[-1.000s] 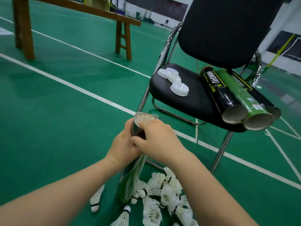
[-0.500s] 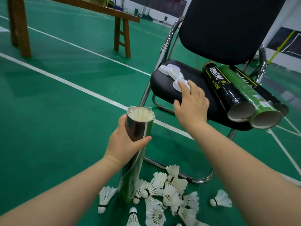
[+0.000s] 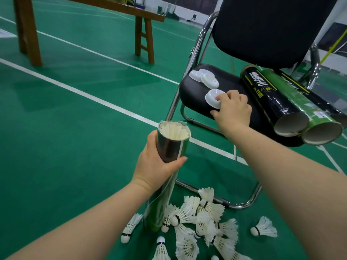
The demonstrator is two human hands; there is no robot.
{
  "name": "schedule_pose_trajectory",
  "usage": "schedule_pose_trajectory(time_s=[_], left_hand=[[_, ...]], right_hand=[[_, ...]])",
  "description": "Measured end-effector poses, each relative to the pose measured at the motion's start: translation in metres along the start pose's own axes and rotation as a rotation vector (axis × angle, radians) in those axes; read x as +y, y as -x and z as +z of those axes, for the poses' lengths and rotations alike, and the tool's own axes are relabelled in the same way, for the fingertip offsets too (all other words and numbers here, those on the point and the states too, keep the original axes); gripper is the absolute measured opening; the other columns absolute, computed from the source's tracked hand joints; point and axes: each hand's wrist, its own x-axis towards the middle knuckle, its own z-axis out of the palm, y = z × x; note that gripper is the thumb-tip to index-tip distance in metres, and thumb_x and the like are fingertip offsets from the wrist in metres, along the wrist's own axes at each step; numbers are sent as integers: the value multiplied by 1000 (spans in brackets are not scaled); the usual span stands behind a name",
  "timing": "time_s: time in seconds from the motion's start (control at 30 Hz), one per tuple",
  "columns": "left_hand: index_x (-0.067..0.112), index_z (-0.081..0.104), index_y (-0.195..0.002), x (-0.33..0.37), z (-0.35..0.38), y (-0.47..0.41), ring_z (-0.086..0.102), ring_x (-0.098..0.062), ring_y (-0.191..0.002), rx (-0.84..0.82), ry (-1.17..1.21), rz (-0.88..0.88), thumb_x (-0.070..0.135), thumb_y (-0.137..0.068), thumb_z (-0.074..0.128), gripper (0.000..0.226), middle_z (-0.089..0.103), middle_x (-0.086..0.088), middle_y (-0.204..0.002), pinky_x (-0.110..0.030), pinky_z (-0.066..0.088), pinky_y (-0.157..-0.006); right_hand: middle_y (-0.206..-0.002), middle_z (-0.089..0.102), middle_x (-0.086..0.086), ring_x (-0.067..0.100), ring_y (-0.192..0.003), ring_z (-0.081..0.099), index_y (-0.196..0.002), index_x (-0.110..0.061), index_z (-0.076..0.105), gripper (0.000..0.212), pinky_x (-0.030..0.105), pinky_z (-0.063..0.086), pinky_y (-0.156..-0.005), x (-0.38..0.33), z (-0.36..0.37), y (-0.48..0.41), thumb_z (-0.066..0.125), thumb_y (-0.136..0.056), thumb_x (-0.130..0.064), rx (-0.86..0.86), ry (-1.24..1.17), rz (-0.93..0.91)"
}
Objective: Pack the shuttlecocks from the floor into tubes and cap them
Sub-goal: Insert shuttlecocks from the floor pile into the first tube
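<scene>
On the green court floor point(image 3: 75, 128), a tall shiny tube point(image 3: 170, 152) is standing nearly upright and leaning a little. Its base is resting among loose shuttlecocks point(image 3: 199, 222).

Left hand point(image 3: 155, 166) is gripping this tube just below its open mouth, fingers going behind and thumb wrapping across the front. White feathers point(image 3: 174, 130) are showing packed right up to the rim.

Right hand point(image 3: 232, 107) is reaching out to the black chair seat point(image 3: 191, 94). Its fingers are curling over the near edge of a white cap point(image 3: 212, 97), and the thumb is lying lower, at the seat's front edge. Cannot tell whether the cap is lifting or lying flat. More white caps point(image 3: 203, 78), overlapping, are sitting just behind it toward the seat's back corner.

Three tubes are lying side by side on the right half of the seat, open ends jutting past the front edge:
- a black tube point(image 3: 270, 98) lettered HANGYU, lying nearest the hand
- a green tube point(image 3: 304, 111), lying next to it
- another dark tube point(image 3: 330, 111), mostly hiding behind the green one

Floor shuttlecocks are lying in a heap, touching the held tube's base and spreading rightward near the chair's chrome frame point(image 3: 244, 204). One lone shuttlecock point(image 3: 263, 227) is lying apart on the right.

Wooden bench point(image 3: 144, 15) is standing well back on the left, beyond the white court lines point(image 3: 93, 98).
</scene>
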Motion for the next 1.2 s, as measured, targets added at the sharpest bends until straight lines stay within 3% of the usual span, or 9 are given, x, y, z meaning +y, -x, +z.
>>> schedule_pose_trajectory(time_s=[0.17, 0.27, 0.37, 0.47, 0.63, 0.73, 0.87, 1.0, 1.2], left_hand=[[20, 28, -134, 0, 0, 0, 47, -15, -99, -7, -7, -7, 37, -68, 79, 86, 45, 8, -110, -29, 43, -91], [20, 28, -134, 1, 0, 2, 47, -14, -99, -9, -13, -17, 37, -68, 79, 86, 45, 8, -110, -28, 43, -90], [19, 29, -133, 3, 1, 4, 48, -15, -98, -1, -7, -14, 36, -67, 80, 84, 47, 8, -109, -28, 42, -88], [19, 30, -130, 4, 1, 10, 49, -14, -96, -2, -20, -4, 36, -67, 80, 82, 49, 8, -109, -27, 42, -85], [20, 30, -131, 5, 2, 18, 51, -15, -99, 1, -14, -2, 36, -67, 80, 83, 51, 7, -111, -26, 42, -84], [21, 30, -130, 4, 2, 21, 53, -19, -102, -6, -12, -2, 36, -67, 80, 82, 51, 7, -111, -32, 46, -88], [21, 30, -131, 6, 3, 22, 48, -13, -97, -3, -20, 3, 35, -67, 80, 83, 47, 10, -109, -23, 40, -83], [21, 31, -131, 9, 5, 21, 48, -12, -96, -4, -6, -4, 36, -67, 79, 82, 47, 10, -108, -24, 39, -81], [20, 30, -132, 7, 4, 21, 47, -15, -95, -3, -13, -3, 35, -68, 79, 82, 47, 8, -109, -29, 43, -83]], right_hand=[[-107, 57, 11, 32, -99, 48, -109, -8, 55, 25, 36, 33, -73, -4, -12, 1, 44, -96, -26, 172, -179, -38], [-93, 54, 1, 19, -84, 47, -106, -8, 54, 21, 28, 30, -66, -26, -32, 24, 42, -98, -24, 228, -764, 51], [-98, 58, -4, 10, -86, 52, -107, -18, 56, 15, 24, 42, -72, -51, -44, 57, 45, -97, -22, -6, -1145, 104], [-90, 62, -2, 11, -80, 53, -98, -18, 63, 16, 29, 43, -72, -63, -40, 79, 47, -96, -22, -223, -1122, 98], [-66, 56, -5, 13, -66, 48, -70, -20, 64, 23, 29, 38, -62, -71, -48, 87, 53, -91, -24, -330, -1076, 157], [-67, 59, -7, 11, -67, 50, -73, -22, 66, 21, 29, 41, -63, -66, -54, 88, 54, -91, -26, -300, -887, 71], [-82, 66, 0, 18, -79, 56, -86, -18, 71, 22, 27, 37, -58, -56, -62, 87, 51, -92, -27, -226, -592, -60], [-90, 47, -6, 16, -86, 45, -113, -29, 66, 28, 26, 31, -70, -56, -55, 84, 49, -92, -21, -165, -457, -178], [-84, 42, -5, 21, -90, 45, -121, -31, 62, 36, 30, 33, -72, -62, -58, 81, 45, -94, -14, -221, -356, -274]])
